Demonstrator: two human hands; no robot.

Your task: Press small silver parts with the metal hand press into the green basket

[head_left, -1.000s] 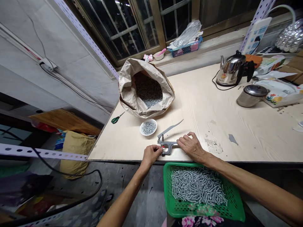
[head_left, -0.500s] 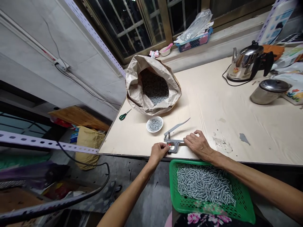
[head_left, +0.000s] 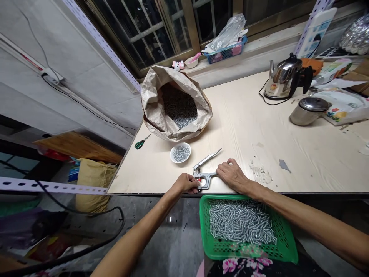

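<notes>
Left grip: My left grip [head_left: 186, 184] has thumb and fingers drawn together at the mouth of the hand press [head_left: 206, 179], beside its red piece [head_left: 199, 179]; whether a small part sits between the fingertips, I cannot tell from my feed.
Right grip: My right grip [head_left: 232, 176] is closed on the end of the press's lower handle, the fingers bent and their knuckles up.
Hand press: I have it near the front edge of the bench [head_left: 245, 127], between my two grips, its upper lever [head_left: 208, 157] raised well away from the lower handle.
White bowl: Just beyond the press and a little to its left, I see it filled with small metal pieces [head_left: 181, 153].
Paper sack: Farther beyond the press, also to the left, the sack [head_left: 151, 96] gapes open, with more metal pieces [head_left: 184, 122] inside.
Scissors: The green-handled scissors [head_left: 140, 144] lie left of the press, well apart from it.
Green basket: On the near side of the press and to its right, the basket [head_left: 204, 231] holds a broad heap of metal pins [head_left: 242, 221]; I see floral cloth [head_left: 230, 265] at its near edge.
Kettle: Well to the right of the press and far beyond it, the kettle [head_left: 284, 79] stands upright, a lidded canister [head_left: 305, 115] near it.
</notes>
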